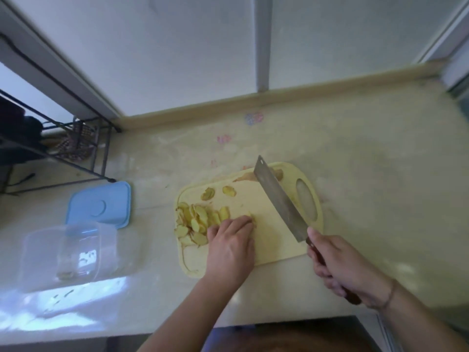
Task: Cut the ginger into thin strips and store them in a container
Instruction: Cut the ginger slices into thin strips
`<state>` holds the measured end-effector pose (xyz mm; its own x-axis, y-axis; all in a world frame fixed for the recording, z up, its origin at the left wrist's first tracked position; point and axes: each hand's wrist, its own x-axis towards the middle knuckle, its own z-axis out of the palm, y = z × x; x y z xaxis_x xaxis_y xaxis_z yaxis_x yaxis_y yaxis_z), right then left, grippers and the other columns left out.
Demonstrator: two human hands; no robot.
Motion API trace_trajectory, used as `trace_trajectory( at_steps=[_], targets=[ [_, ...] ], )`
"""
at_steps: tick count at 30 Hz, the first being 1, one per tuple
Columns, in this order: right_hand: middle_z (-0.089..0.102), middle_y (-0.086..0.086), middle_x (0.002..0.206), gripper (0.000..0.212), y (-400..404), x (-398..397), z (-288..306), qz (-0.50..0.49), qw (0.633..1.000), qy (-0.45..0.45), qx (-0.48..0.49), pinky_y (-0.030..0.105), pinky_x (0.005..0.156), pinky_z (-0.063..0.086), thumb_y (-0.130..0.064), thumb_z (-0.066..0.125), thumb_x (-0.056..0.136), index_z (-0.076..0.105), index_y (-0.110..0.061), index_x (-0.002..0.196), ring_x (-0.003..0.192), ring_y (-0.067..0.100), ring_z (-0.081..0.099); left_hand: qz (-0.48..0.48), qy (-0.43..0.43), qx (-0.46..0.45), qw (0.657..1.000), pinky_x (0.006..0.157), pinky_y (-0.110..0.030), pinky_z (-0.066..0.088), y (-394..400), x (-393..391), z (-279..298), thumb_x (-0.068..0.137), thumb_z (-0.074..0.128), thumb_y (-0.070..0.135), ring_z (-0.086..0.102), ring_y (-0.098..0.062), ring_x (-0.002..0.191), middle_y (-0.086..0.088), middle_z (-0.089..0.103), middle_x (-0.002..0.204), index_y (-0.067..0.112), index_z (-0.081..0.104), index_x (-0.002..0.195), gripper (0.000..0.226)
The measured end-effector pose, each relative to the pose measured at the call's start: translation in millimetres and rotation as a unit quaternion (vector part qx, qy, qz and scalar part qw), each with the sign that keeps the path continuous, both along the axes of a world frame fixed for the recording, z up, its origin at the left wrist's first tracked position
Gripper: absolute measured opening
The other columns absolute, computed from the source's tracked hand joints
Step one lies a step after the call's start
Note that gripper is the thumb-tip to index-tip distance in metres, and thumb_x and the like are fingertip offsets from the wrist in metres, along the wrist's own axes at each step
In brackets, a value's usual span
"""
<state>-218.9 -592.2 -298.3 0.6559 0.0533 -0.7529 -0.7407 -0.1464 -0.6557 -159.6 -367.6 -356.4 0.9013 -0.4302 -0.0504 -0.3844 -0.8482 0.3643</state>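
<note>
Head view: ginger slices [199,222] heaped at cutting board [266,250] left edge. Left hand [229,246] presses flat on heap's right side; right hand [347,268] clamps cleaver [279,199], blade raised right of heap, running diagonally across board.

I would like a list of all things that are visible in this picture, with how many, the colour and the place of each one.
cutting board: one, pale yellow, on the counter at the centre.
ginger slices: a pile plus two loose ones, yellow, on the left part of the board.
ginger peel: a few scraps, brown, at the far edge of the board.
container: one, clear, open, on the counter to the left of the board.
lid: one, light blue, flat on the counter behind the container.
wire rack: one, black, far left.
counter: one, cream.
knife: one, steel blade, dark wooden handle, raised over the board.
left hand: pressing on the ginger slices.
right hand: gripping the knife handle.
</note>
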Motion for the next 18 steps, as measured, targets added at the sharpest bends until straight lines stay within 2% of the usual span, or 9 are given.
trace_trajectory(
  at_steps=[3, 5, 7, 10, 12, 14, 16, 17, 18],
  targets=[
    [0.036, -0.007, 0.050, 0.067, -2, -2, 1, 0.069, 0.992, -0.071, -0.073, 0.024, 0.042, 0.027, -0.085, 0.037, 0.083, 0.040, -0.020, 0.067, 0.039, 0.010, 0.031, -0.015, 0.008, 0.039, 0.999, 0.078, -0.045, 0.048, -4, 0, 9, 0.084, 0.048, 0.023, 0.062, -0.022, 0.096, 0.009, 0.066, 0.127, 0.023, 0.072, 0.116, 0.039],
    [0.046, -0.006, 0.049, 0.071, -6, -6, 1, 0.140, 0.966, -0.143, -0.161, 0.030, 0.052, 0.035, -0.087, 0.032, 0.079, 0.042, -0.019, 0.063, 0.045, 0.008, 0.041, -0.042, 0.024, 0.093, 0.994, 0.078, -0.044, 0.045, -9, 2, 13, 0.082, 0.037, 0.027, 0.056, -0.023, 0.096, 0.011, 0.061, 0.137, 0.027, 0.065, 0.130, 0.055],
    [0.053, -0.005, 0.053, 0.068, -11, -9, -1, 0.188, 0.940, -0.184, -0.217, 0.031, 0.057, 0.038, -0.084, 0.025, 0.078, 0.046, -0.020, 0.063, 0.051, 0.010, 0.049, -0.087, 0.029, 0.158, 0.983, 0.082, -0.044, 0.040, -16, 4, 19, 0.082, 0.032, 0.026, 0.047, -0.025, 0.100, 0.008, 0.056, 0.138, 0.028, 0.054, 0.141, 0.063],
    [0.052, -0.005, 0.059, 0.062, -19, -11, -3, 0.250, 0.902, -0.213, -0.280, 0.027, 0.054, 0.036, -0.080, 0.021, 0.084, 0.044, -0.025, 0.068, 0.054, 0.010, 0.050, -0.110, 0.041, 0.224, 0.967, 0.099, -0.048, 0.027, -27, 5, 29, 0.093, 0.037, 0.023, 0.033, -0.031, 0.128, 0.000, 0.039, 0.150, 0.025, 0.031, 0.155, 0.062],
    [0.051, -0.007, 0.063, 0.065, -24, -11, -4, 0.275, 0.885, -0.225, -0.301, 0.026, 0.054, 0.036, -0.084, 0.013, 0.080, 0.042, -0.026, 0.069, 0.057, 0.008, 0.050, -0.098, 0.051, 0.235, 0.966, 0.109, -0.050, 0.021, -29, 2, 28, 0.095, 0.038, 0.024, 0.025, -0.033, 0.140, -0.002, 0.032, 0.156, 0.023, 0.031, 0.156, 0.061],
    [0.052, -0.007, 0.065, 0.077, -29, -11, -7, 0.291, 0.867, -0.247, -0.320, 0.027, 0.053, 0.035, -0.092, -0.004, 0.073, 0.039, -0.028, 0.071, 0.059, 0.010, 0.050, -0.073, 0.024, 0.157, 0.985, 0.107, -0.050, 0.033, -19, -7, 26, 0.089, 0.041, 0.022, 0.040, -0.033, 0.134, -0.003, 0.049, 0.145, 0.021, 0.052, 0.144, 0.056],
    [0.055, -0.007, 0.071, 0.089, -34, -11, -9, 0.314, 0.840, -0.265, -0.353, 0.030, 0.054, 0.033, -0.095, -0.022, 0.063, 0.036, -0.029, 0.074, 0.067, 0.012, 0.058, -0.009, -0.058, -0.034, 0.998, 0.087, -0.044, 0.048, -4, -21, 21, 0.079, 0.045, 0.014, 0.060, -0.027, 0.106, 0.002, 0.067, 0.112, 0.021, 0.072, 0.106, 0.039],
    [0.058, -0.006, 0.076, 0.091, -36, -10, -7, 0.326, 0.827, -0.269, -0.370, 0.031, 0.058, 0.032, -0.092, -0.027, 0.061, 0.037, -0.029, 0.078, 0.075, 0.015, 0.063, 0.026, -0.110, -0.127, 0.986, 0.079, -0.040, 0.048, 3, -30, 21, 0.076, 0.046, 0.008, 0.061, -0.024, 0.092, 0.004, 0.066, 0.097, 0.022, 0.069, 0.091, 0.031],
    [0.060, -0.006, 0.081, 0.092, -37, -9, -6, 0.340, 0.813, -0.271, -0.388, 0.032, 0.061, 0.033, -0.089, -0.030, 0.061, 0.038, -0.030, 0.083, 0.082, 0.018, 0.066, 0.048, -0.150, -0.184, 0.970, 0.075, -0.037, 0.046, 5, -37, 26, 0.075, 0.047, 0.003, 0.059, -0.023, 0.084, 0.004, 0.063, 0.089, 0.022, 0.062, 0.083, 0.026]
  ],
)
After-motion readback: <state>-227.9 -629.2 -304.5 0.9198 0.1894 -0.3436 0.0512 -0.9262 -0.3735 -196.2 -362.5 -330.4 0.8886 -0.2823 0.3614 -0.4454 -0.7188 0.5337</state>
